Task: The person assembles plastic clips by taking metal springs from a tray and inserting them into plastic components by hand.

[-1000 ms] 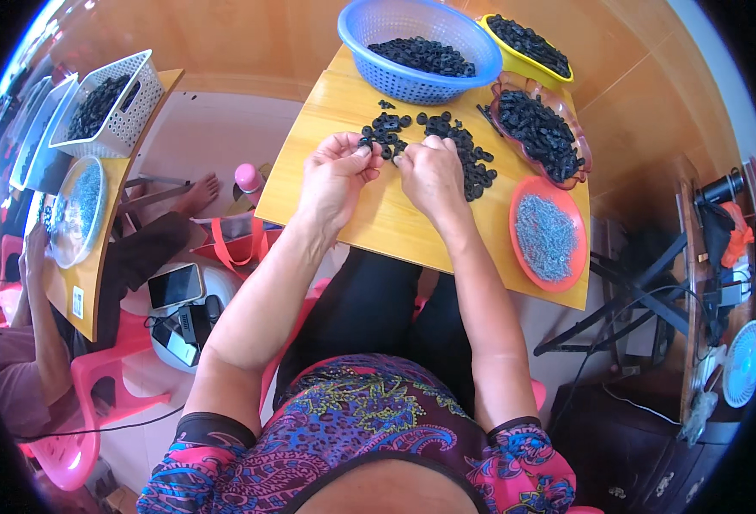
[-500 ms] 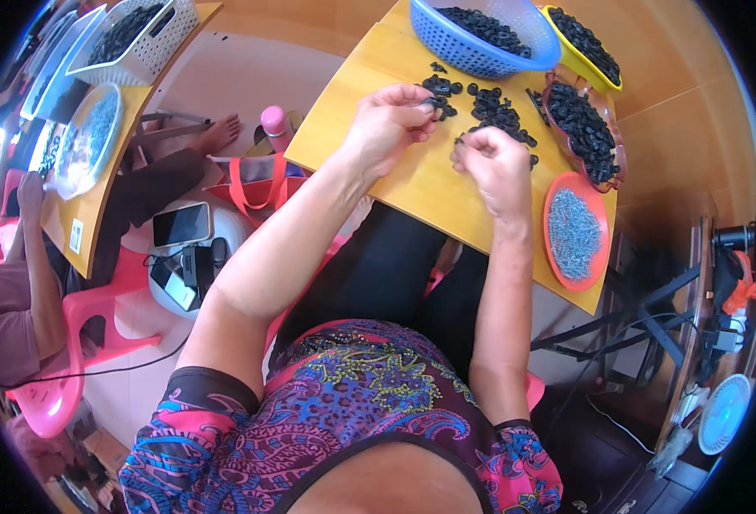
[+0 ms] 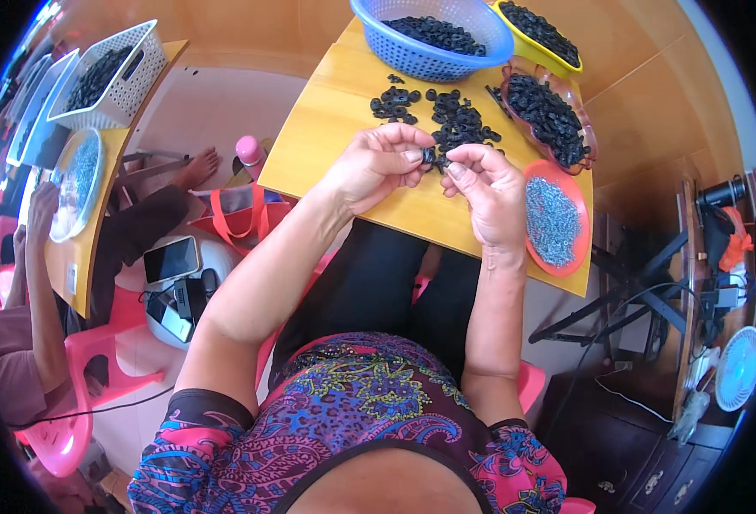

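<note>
Pinching one black part (image 3: 429, 157) in my left hand (image 3: 380, 168) above the bench (image 3: 314, 124), toward its near edge, I curl my right hand (image 3: 493, 195) beside it, fingers almost meeting, grip unclear. Two black heaps (image 3: 462, 120) lie beyond; four containers (image 3: 421, 62) line the far and right edges.

An orange-brown wall (image 3: 275, 43) rises beyond the pale floor (image 3: 211, 103), with a pink chair (image 3: 125, 330) at left and a dark cabinet (image 3: 618, 445) at right.

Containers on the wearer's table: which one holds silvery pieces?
The orange plate, nearest the right hand; the blue basket, yellow tub and scalloped bowl hold black pieces.
</note>
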Motion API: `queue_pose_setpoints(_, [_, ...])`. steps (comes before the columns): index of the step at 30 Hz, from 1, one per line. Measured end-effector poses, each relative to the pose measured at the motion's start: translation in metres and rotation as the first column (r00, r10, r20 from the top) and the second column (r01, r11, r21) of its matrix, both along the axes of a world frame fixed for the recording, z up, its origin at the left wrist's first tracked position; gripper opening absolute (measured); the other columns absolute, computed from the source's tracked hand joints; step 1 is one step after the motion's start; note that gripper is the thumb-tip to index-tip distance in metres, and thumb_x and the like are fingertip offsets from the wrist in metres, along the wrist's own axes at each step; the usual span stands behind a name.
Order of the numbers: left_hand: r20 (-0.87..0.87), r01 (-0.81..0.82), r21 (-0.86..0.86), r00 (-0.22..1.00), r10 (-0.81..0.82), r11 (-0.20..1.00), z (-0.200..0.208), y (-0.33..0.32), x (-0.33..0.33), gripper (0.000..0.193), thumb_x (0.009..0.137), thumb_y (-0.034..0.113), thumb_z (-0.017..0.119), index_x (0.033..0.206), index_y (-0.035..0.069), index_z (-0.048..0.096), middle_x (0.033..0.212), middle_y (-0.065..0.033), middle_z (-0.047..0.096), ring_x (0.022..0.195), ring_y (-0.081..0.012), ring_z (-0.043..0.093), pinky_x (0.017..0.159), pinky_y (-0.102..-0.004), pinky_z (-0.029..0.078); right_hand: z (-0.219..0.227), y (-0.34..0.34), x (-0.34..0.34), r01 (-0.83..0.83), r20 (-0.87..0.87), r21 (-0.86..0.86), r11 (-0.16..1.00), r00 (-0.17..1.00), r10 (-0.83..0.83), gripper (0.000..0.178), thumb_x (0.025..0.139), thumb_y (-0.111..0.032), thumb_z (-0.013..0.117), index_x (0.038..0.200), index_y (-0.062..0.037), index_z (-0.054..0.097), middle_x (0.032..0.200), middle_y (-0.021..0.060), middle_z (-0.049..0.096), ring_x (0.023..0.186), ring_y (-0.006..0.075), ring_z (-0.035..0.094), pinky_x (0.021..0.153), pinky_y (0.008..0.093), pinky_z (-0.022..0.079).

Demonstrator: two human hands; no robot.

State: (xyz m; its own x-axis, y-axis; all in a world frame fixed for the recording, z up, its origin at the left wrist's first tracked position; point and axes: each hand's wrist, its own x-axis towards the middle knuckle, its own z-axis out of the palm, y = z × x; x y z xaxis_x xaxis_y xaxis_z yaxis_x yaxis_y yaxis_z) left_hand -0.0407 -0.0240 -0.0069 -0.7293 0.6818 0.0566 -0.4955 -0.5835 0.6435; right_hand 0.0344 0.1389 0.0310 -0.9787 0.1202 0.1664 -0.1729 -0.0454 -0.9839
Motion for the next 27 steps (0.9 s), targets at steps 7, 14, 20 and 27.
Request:
queue_pose_setpoints(7, [-0.062, -0.01, -0.087, 0.998, 0.005, 0.996, -0.001, 0.002, 0.001, 0.012, 0.082, -0.007, 0.059, 0.093, -0.003, 0.059, 0.082, -0.0081, 0.06, 0.068, -0.0136, 0.057, 0.063, -0.0248, 0.047, 0.003, -0.005, -0.002, 0.021, 0.028, 0.104, 0.994, 0.999, -0.024, 0.003, 0.082, 0.002, 0.059, 0.085, 0.0004, 0.059, 0.074, 0.0017, 0.06, 0.064, 0.0074, 0.058, 0.058, 0.021, 0.048])
queue_pose_setpoints(14, [-0.14, -0.062, -0.158, 0.989, 0.04, 0.985, -0.001, 0.004, 0.007, 0.013, 0.083, -0.005, 0.06, 0.096, -0.004, 0.06, 0.084, -0.0092, 0.062, 0.07, -0.0143, 0.057, 0.066, -0.0243, 0.048, 0.003, -0.004, -0.002, -0.028, 0.051, 0.164, 0.986, 0.999, 0.02, 0.004, 0.081, 0.004, 0.06, 0.08, 0.0004, 0.058, 0.067, 0.0004, 0.058, 0.059, 0.0038, 0.055, 0.051, 0.0184, 0.043])
queue_pose_setpoints(20, [-0.413, -0.314, -0.416, 0.902, 0.131, 0.853, 0.01, 0.012, 0.016, 0.011, 0.08, -0.007, 0.061, 0.091, -0.005, 0.063, 0.077, -0.0068, 0.062, 0.067, -0.0113, 0.056, 0.063, -0.023, 0.047, 0.005, 0.0, -0.002, -0.049, 0.063, 0.229, 0.972, 0.997, 0.035, 0.007, 0.081, 0.005, 0.059, 0.083, -0.0008, 0.057, 0.07, 0.0013, 0.058, 0.059, 0.0061, 0.057, 0.052, 0.019, 0.046])
queue_pose_setpoints(27, [-0.399, -0.299, -0.394, 0.907, 0.131, 0.869, 0.01, 0.014, 0.02, 0.009, 0.08, -0.006, 0.062, 0.09, -0.005, 0.063, 0.075, -0.0058, 0.061, 0.064, -0.0098, 0.055, 0.06, -0.0218, 0.046, 0.006, 0.01, 0.001, -0.094, 0.062, 0.16, 0.983, 0.994, 0.085, 0.008, 0.08, 0.005, 0.063, 0.085, 0.0021, 0.058, 0.073, 0.0031, 0.061, 0.065, 0.0075, 0.058, 0.057, 0.0209, 0.048])
